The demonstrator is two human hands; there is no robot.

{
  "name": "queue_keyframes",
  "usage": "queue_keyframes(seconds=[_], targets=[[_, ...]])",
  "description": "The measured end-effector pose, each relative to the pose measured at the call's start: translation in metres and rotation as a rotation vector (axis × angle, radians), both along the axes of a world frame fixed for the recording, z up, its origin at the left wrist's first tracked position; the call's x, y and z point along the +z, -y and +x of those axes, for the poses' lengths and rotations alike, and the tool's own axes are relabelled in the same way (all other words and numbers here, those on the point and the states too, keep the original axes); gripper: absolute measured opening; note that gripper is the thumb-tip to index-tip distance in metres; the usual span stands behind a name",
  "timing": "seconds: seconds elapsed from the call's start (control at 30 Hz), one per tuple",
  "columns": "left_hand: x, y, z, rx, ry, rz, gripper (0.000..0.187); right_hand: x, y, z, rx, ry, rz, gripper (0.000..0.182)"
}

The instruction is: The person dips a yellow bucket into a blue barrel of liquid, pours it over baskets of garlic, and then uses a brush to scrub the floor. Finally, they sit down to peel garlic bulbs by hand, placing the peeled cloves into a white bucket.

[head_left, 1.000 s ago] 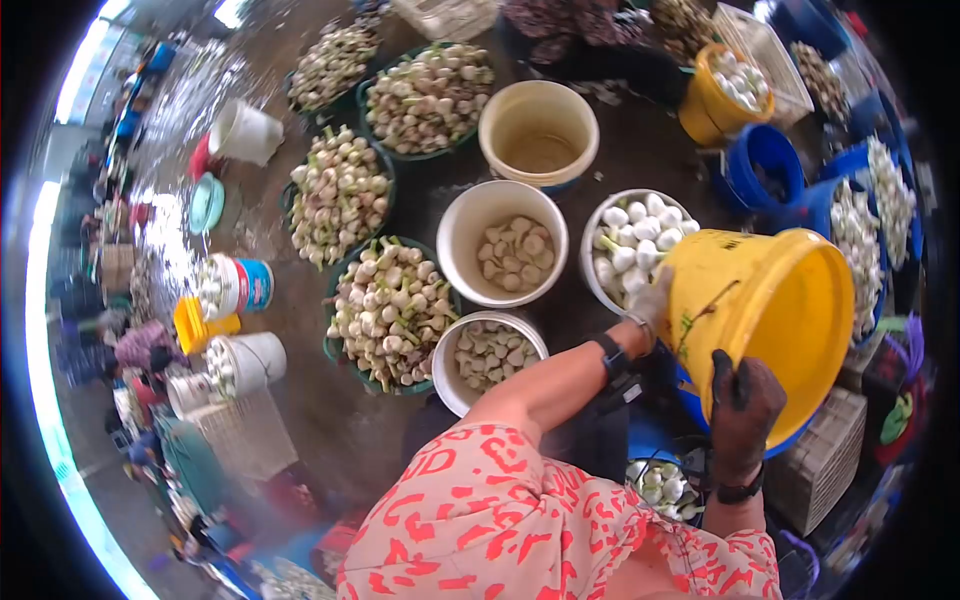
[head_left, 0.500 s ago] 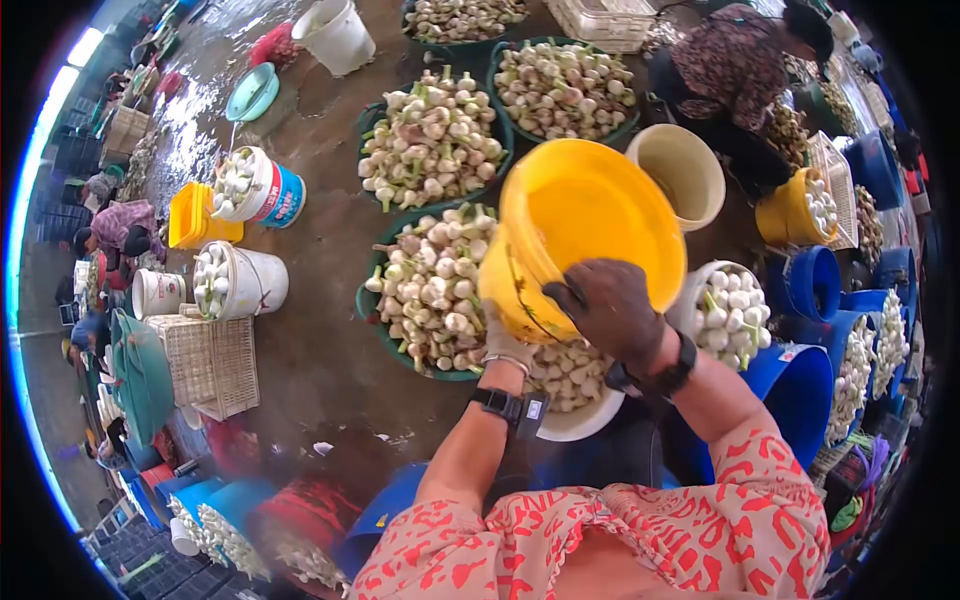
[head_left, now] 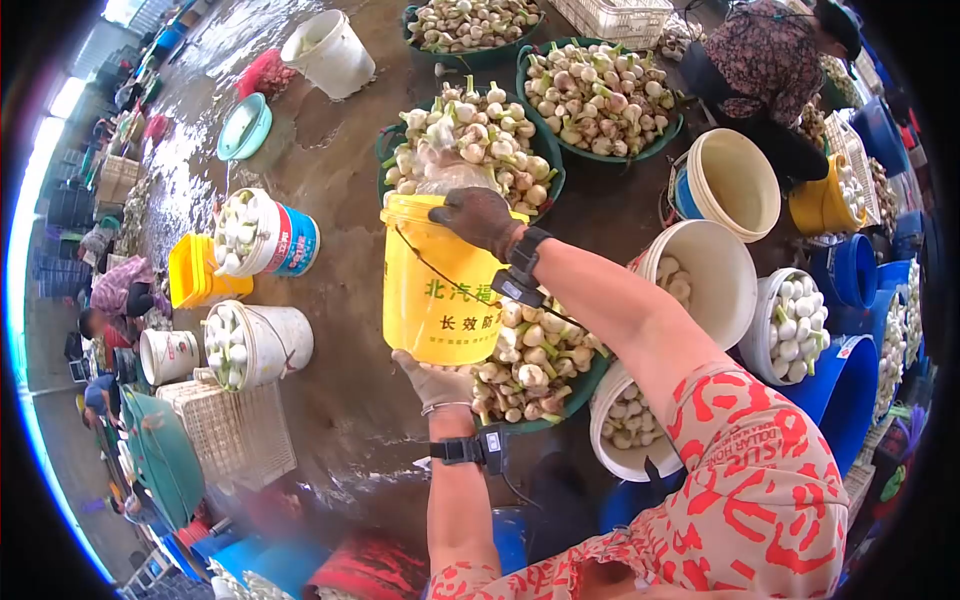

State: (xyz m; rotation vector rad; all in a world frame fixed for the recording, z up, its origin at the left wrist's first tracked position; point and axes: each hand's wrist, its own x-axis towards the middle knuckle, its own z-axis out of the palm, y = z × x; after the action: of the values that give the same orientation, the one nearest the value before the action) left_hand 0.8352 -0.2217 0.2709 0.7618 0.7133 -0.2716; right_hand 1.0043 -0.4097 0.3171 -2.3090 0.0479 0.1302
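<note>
A yellow bucket point(head_left: 435, 300) with green and black print tips away from me over the middle basin of garlic point(head_left: 525, 150). At its mouth is a clear, blurred splash point(head_left: 450, 165) that looks like water. My right hand point(head_left: 480, 220), in a dark glove, grips the bucket's rim. Under the base, my left hand point(head_left: 437, 383), in a pale glove, holds it up, its fingers partly hidden behind the bucket. Below and right of the bucket lies another garlic heap point(head_left: 535, 360) in a green basin.
White buckets stand at right: one with a little garlic point(head_left: 715, 285), one full of peeled-looking bulbs point(head_left: 798, 325), one near my arm point(head_left: 640, 450). A co-worker point(head_left: 770, 60) bends at upper right. Filled buckets point(head_left: 265, 345) and a crate point(head_left: 225, 430) stand left on wet floor.
The yellow bucket has moved left and tipped forward, its mouth now facing away from me over the garlic. Both hands moved with it. A white bucket beneath it has come into view.
</note>
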Motion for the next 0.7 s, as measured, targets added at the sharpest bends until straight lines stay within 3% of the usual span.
queue_keyframes(seconds=[0.17, 0.3, 0.37, 0.47, 0.6, 0.67, 0.7], targets=[[-0.009, -0.022, 0.032, -0.013, 0.030, 0.009, 0.101, -0.035, -0.012, 0.037, -0.113, -0.012, 0.062, 0.040], [0.022, -0.012, 0.047, -0.022, 0.016, 0.189, 0.101, -0.053, -0.009, 0.051, -0.216, 0.019, 0.166, 0.043], [0.023, -0.010, 0.056, -0.036, 0.037, 0.231, 0.099, -0.057, -0.004, 0.058, -0.279, -0.052, 0.350, 0.042], [0.021, -0.011, 0.069, -0.119, 0.195, 0.337, 0.090, -0.094, 0.006, 0.073, -0.397, -0.024, 0.520, 0.031], [0.039, -0.002, 0.090, -0.212, 0.465, 0.572, 0.076, -0.097, 0.018, 0.071, -0.532, -0.007, 0.761, 0.030], [0.051, 0.009, 0.097, -0.255, 0.564, 0.663, 0.071, -0.121, 0.028, 0.075, -0.275, 0.592, -0.364, 0.033], [0.063, 0.018, 0.099, -0.234, 0.617, 0.694, 0.070, -0.130, 0.029, 0.075, -0.286, 0.589, -0.362, 0.033]])
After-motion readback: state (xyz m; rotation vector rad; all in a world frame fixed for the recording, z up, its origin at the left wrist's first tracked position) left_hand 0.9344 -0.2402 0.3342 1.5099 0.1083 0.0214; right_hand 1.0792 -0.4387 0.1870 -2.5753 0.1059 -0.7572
